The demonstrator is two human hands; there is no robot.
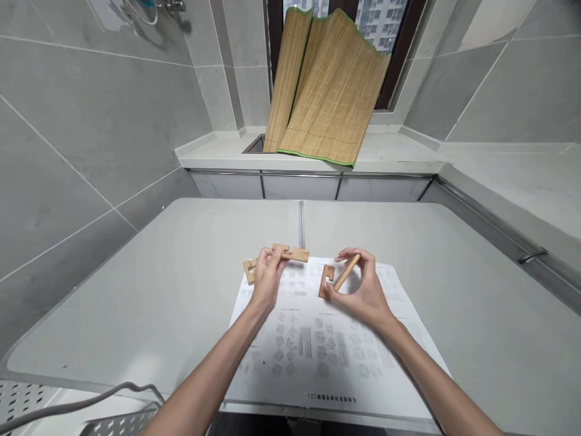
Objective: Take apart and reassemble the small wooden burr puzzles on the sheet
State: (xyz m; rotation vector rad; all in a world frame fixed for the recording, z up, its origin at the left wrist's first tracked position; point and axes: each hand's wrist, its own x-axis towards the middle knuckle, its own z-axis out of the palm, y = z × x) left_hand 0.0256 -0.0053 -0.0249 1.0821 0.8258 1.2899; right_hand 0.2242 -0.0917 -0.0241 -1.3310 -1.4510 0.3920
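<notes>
My left hand (269, 271) pinches a notched wooden puzzle piece (297, 254) at its left end, held up above the paper. Beside that hand, partly hidden by it, lies at least one more notched wooden piece (249, 270). My right hand (361, 287) grips a slim wooden piece (347, 272) by its two ends, between thumb and fingers, tilted and seen edge-on. Just left of it, a flat wooden piece with a hooked cut-out (324, 289) rests on the printed instruction sheet (313, 381), close to my right thumb.
The sheet of diagrams lies on a white folding table (136, 290) with a seam down its middle. A folded bamboo mat (331, 91) leans by the window on a white ledge (394, 148). A grey cable (82, 401) and perforated white baskets (22, 393) are at lower left. Tiled walls stand on both sides.
</notes>
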